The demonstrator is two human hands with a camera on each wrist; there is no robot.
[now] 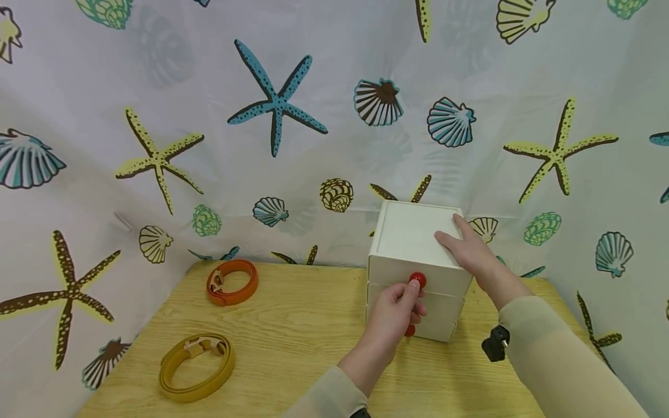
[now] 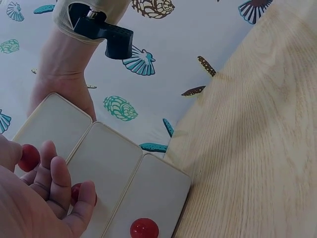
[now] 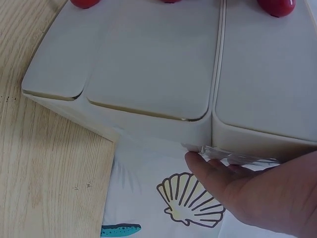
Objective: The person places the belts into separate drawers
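A pale curtain printed with starfish and seashells hangs behind and to both sides of a light wood-grain bench. On the bench, toward its back right, stands a small white three-drawer plastic chest, its drawer fronts facing the person. The right hand lies flat on the chest's top near the right rear edge, fingers straight and spread, pressing down rather than gripping. The left hand is at the front of the chest, its grip pinched on the round red knob of the top drawer, thumb and fingertips curled about it. The drawer's long axis runs straight back from that knob, away from the person, so the left hand sits directly in line with it. Well apart to the left lie a coiled orange leather belt and, nearer the front edge, a coiled mustard-yellow leather belt.
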